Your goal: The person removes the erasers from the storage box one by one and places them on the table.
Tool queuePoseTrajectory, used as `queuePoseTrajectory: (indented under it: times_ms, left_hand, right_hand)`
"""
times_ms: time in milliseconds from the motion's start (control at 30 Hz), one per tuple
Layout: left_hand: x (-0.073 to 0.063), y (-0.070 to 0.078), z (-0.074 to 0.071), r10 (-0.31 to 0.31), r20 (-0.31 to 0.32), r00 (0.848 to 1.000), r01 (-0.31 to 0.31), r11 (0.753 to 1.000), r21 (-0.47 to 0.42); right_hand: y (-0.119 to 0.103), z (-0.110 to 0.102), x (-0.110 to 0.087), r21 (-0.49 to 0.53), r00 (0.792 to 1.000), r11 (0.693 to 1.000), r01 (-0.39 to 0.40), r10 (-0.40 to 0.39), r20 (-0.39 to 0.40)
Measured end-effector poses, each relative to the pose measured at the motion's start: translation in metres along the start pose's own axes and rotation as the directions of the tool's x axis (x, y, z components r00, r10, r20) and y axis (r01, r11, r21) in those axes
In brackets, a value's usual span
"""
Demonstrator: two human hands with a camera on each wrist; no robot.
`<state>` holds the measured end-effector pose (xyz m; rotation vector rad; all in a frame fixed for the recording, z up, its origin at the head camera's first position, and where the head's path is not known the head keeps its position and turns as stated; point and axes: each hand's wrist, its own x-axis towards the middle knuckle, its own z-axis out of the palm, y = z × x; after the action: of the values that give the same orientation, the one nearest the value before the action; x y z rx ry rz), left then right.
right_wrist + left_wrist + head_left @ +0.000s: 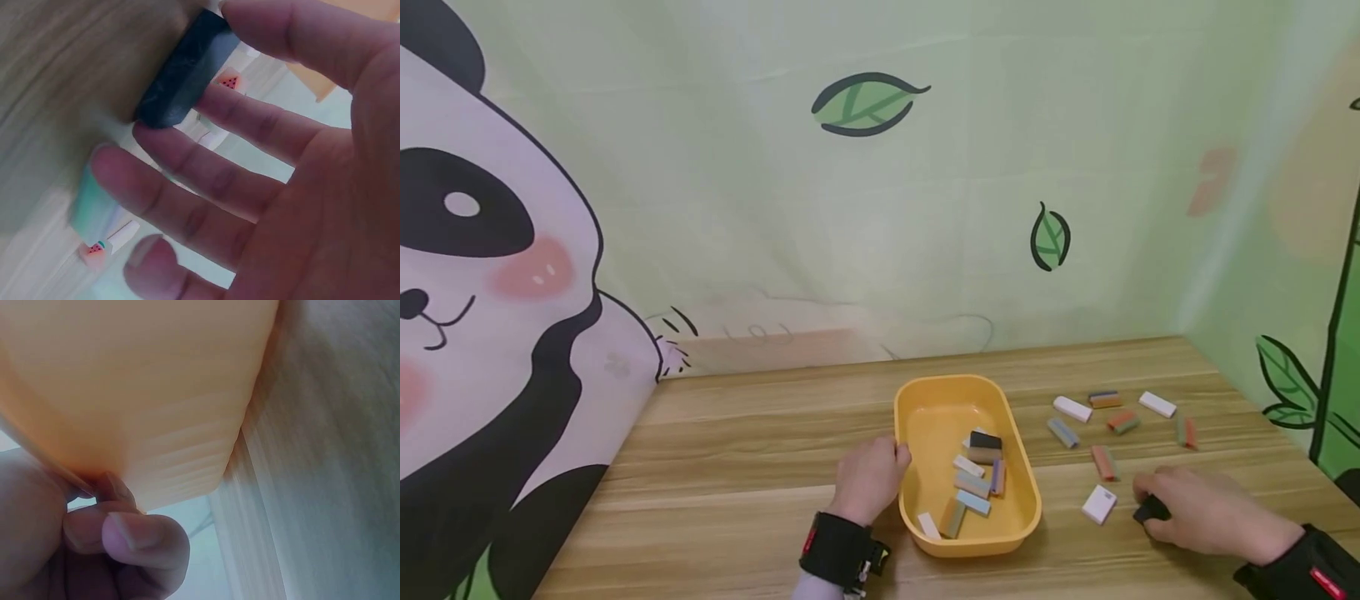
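At the left rim of a yellow plastic tray (1026,492), my left hand (868,475) grips the edge between thumb and curled fingers; the left wrist view shows the tray's outer wall (144,394) close up. To the right of the tray, my right hand (1198,508) pinches a black eraser (184,72) between thumb and fingertips, at the tabletop. Inside the tray lie several erasers, among them a black one (985,440), a light blue one (973,502) and a white one (928,525). A white eraser (1099,505) lies between the tray and my right hand.
Several more erasers lie loose on the wooden table (737,467) right of the tray, such as an orange-green one (1123,422), a white one (1157,405) and a grey-blue one (1063,432). A printed cloth backdrop (737,183) stands behind the table and along its sides.
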<state>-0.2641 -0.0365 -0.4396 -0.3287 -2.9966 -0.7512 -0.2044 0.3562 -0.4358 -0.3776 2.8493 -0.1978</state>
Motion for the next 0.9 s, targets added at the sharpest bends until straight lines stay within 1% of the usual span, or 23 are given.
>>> queuePoseTrajectory:
  times_ms: [33, 167, 267, 333, 400, 467, 567, 600, 700, 800, 900]
  left_hand:
    - [0.0, 0.0, 0.0, -0.001, 0.001, 1.0, 0.001, 1.0, -0.002]
    - [0.0, 0.0, 0.0, -0.011, 0.011, 1.0, 0.011, 1.0, -0.008]
    - [0.0, 0.0, 0.001, -0.014, 0.013, 1.0, 0.015, 1.0, -0.008]
    - [0.0, 0.0, 0.001, -0.012, 0.009, 1.0, 0.012, 1.0, -0.006]
    - [0.001, -0.001, 0.002, -0.011, 0.007, 1.0, 0.011, 1.0, -0.005]
    - [0.001, -0.001, 0.001, -0.01, 0.005, 1.0, 0.01, 1.0, -0.003]
    - [0.001, -0.001, 0.001, -0.01, 0.005, 1.0, 0.01, 1.0, -0.001]
    - [0.001, -0.001, 0.001, -0.01, 0.005, 1.0, 0.01, 1.0, 0.0]
    - [0.001, 0.0, 0.0, -0.009, 0.006, 1.0, 0.009, 1.0, 0.002]
    - [0.0, 0.0, 0.0, -0.008, 0.006, 1.0, 0.008, 1.0, 0.003]
    - [0.0, 0.0, 0.0, -0.005, 0.001, 1.0, 0.005, 1.0, 0.0]
  right_hand:
    - [0.001, 0.001, -0.001, -0.006, 1.0, 1.0, 0.011, -0.011, -0.003]
    - [0.0, 0.001, -0.004, -0.025, 1.0, 1.0, 0.008, -0.008, -0.001]
    - [0.001, -0.002, -0.005, -0.008, 1.0, 1.0, 0.028, -0.028, -0.002]
    - [0.001, -0.009, -0.004, 0.001, 0.998, 0.998, 0.055, -0.055, -0.018]
    - [0.0, -0.016, -0.003, -0.006, 0.993, 0.995, 0.095, -0.096, -0.063]
    - [-0.004, -0.026, -0.002, -0.041, 0.984, 0.991, 0.127, -0.131, -0.119]
    - [-0.013, -0.041, 0.002, -0.094, 0.962, 0.98, 0.175, -0.191, -0.197]
    - [-0.018, -0.046, 0.003, -0.12, 0.954, 0.975, 0.185, -0.208, -0.216]
    - [-0.033, -0.063, 0.009, -0.147, 0.933, 0.966, 0.213, -0.245, -0.262]
    - [-0.05, -0.08, 0.016, -0.16, 0.922, 0.959, 0.236, -0.272, -0.274]
    - [-0.065, -0.092, 0.028, -0.167, 0.917, 0.947, 0.275, -0.311, -0.251]
